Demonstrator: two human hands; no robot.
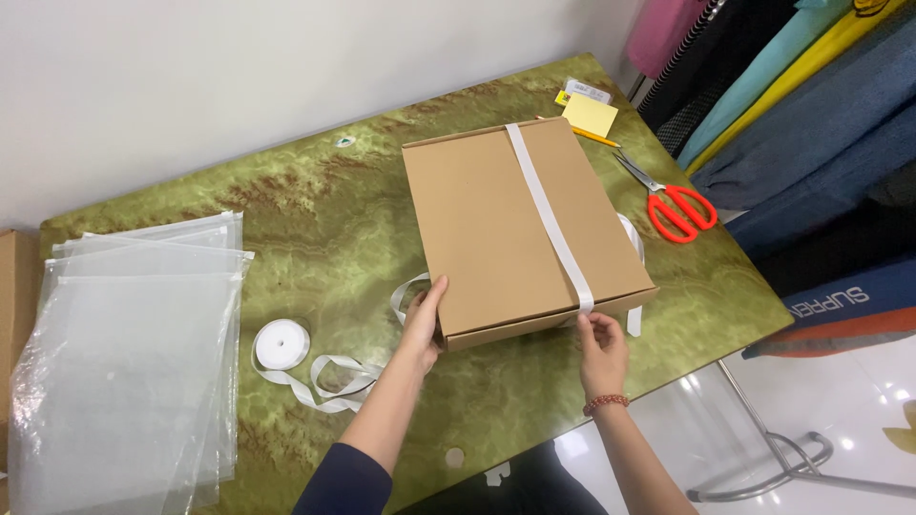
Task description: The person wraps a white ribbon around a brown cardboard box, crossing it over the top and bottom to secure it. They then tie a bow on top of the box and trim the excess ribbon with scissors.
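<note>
Both my hands at lower centre. Left hand (421, 319) steadies near corner of cardboard box (523, 225), grip flat, mid-frame on tabletop (324, 229). Right hand (601, 345) pinches white ribbon (551, 221) at front edge. Ribbon laid lengthwise over lid; no knot, no bow yet. Ribbon spool (282, 343) lower left, scissors (674, 206) right.

Clear plastic bags (134, 353) left — red scissors (679, 210), yellow notepad (590, 114) right.
</note>
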